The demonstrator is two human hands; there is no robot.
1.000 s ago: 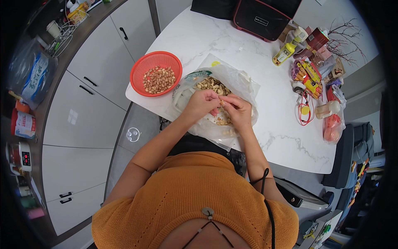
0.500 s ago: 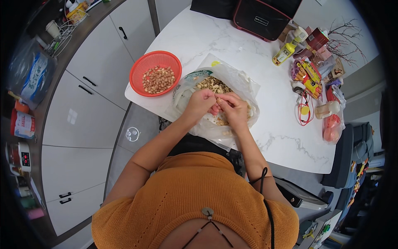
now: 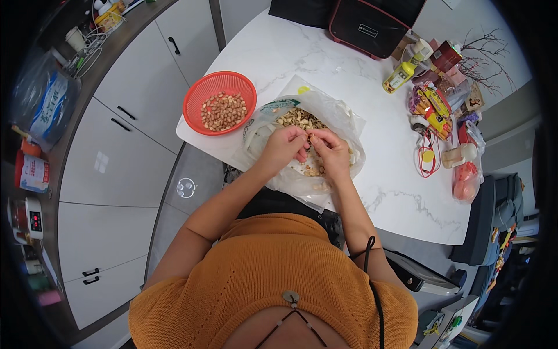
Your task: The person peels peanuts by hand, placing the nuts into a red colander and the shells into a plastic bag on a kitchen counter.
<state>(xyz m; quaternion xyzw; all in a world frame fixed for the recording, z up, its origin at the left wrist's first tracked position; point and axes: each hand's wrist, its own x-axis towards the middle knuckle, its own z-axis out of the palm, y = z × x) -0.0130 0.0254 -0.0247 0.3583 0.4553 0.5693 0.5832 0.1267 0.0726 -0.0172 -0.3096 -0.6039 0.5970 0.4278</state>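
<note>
My left hand [image 3: 285,148] and my right hand [image 3: 331,153] are over an opened white plastic bag [image 3: 349,125], fingertips almost meeting. Both are pinched closed around a small brownish peanut, mostly hidden by the fingers. Inside the bag, beyond and below my hands, lie many broken tan peanut shells [image 3: 301,118]. To the left of the bag stands a round red plastic basket [image 3: 249,93] with a layer of shelled reddish-brown peanuts [image 3: 224,112] in it.
A white marbled table [image 3: 383,168] bears everything. A black appliance [image 3: 369,29] is at the back. Along the right are a yellow bottle [image 3: 401,75], snack packs [image 3: 431,107], a red cord [image 3: 427,154] and a bag of reddish fruit [image 3: 466,183]. White cabinets [image 3: 131,87] line the left.
My fingertips have drawn slightly apart, the right hand shifting a little and its fingers changing their pinch. The basket and bag stay in place.
</note>
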